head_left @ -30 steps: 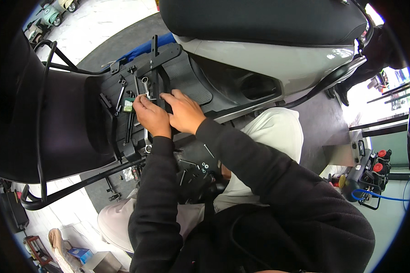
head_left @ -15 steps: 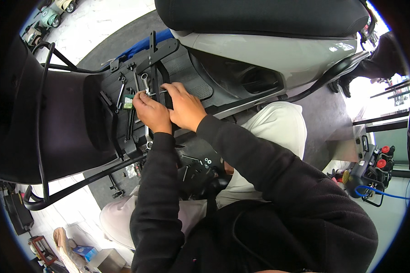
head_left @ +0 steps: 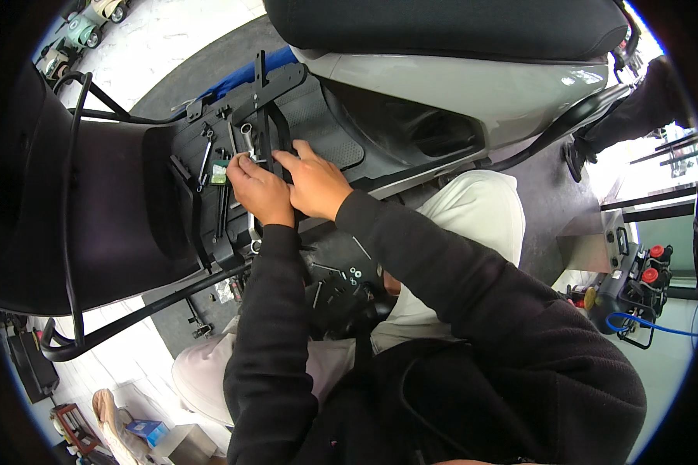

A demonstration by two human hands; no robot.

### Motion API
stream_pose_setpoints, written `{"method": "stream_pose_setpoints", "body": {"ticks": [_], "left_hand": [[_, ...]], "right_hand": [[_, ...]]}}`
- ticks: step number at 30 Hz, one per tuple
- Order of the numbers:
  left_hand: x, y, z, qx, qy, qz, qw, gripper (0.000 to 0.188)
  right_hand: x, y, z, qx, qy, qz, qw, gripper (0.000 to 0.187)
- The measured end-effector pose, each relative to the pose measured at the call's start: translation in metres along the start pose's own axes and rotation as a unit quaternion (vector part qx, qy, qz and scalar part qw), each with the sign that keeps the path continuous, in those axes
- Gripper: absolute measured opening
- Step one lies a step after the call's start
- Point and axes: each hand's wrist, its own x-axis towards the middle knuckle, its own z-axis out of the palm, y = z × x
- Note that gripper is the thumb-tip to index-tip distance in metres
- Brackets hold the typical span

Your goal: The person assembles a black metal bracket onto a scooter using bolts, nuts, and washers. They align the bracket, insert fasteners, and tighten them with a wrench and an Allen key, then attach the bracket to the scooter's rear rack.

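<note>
Over the scooter's ribbed footboard (head_left: 302, 116), both my hands meet at a black metal bracket (head_left: 262, 108) with flat bars and holes. My left hand (head_left: 262, 192) is closed in a pinch at the left of the bracket's bar, where a small silvery piece shows by the fingertips; its kind cannot be made out. My right hand (head_left: 318, 184) is closed round the right side of the same bar, thumb towards my left hand. A ring wrench (head_left: 247, 133) lies just beyond the left fingers. Beside them are a small green packet (head_left: 219, 173) and another wrench (head_left: 206, 159).
The scooter's black seat (head_left: 442, 31) and pale side panel (head_left: 520, 93) rise at far right; a black tube guard (head_left: 74, 217) curves at left. Washers (head_left: 354, 273) and bolts lie on a dark surface between my knees. A person's leg (head_left: 620, 128) stands at right, near a compressor (head_left: 636, 287).
My right fingers have shifted slightly at the bar, the index finger now bent closer to it. The left hand hardly moves. At right, the other person's leg and shoe have moved.
</note>
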Motion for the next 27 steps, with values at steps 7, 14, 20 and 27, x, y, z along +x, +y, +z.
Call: {"method": "stream_pose_setpoints", "body": {"ticks": [7,14,20,27], "left_hand": [[0.0008,0.0023,0.0006,-0.012,-0.001,-0.002,1.000,0.026],[0.0014,0.0008,-0.0009,0.001,-0.004,0.010,1.000,0.025],[0.0007,-0.0016,0.0000,0.002,-0.006,0.013,1.000,0.023],[0.0007,-0.0057,0.0010,0.006,0.003,0.024,1.000,0.028]], "right_hand": [[-0.0017,-0.0005,-0.0006,0.003,0.004,0.007,1.000,0.058],[-0.0026,-0.0019,0.0022,0.060,-0.030,0.041,0.997,0.061],[-0.0035,-0.0018,0.0021,0.048,0.023,0.018,0.998,0.057],[-0.0035,-0.0021,0.0012,0.036,0.053,-0.012,0.998,0.052]]}}
